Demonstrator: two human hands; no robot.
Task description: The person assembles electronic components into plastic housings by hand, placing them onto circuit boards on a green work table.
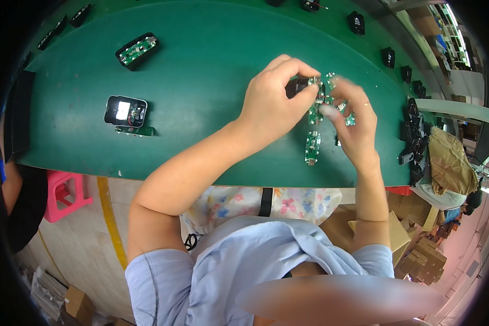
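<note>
From here I see a pale blue short-sleeved top (pixel 239 244), white flower-printed fabric (pixel 304 205) below, a black strap (pixel 265 202) and a ring (pixel 366 104) on the right hand (pixel 356 117).

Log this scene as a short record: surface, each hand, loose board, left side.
surface: smooth green tabletop
left hand: thumb and index finger around small black plastic casing; grip unclear
right hand: blurred, among green circuit boards
loose board: green rectangular circuit board nearest table's front
left side: rounded black plastic casing with white rectangle; another casing beyond
</note>
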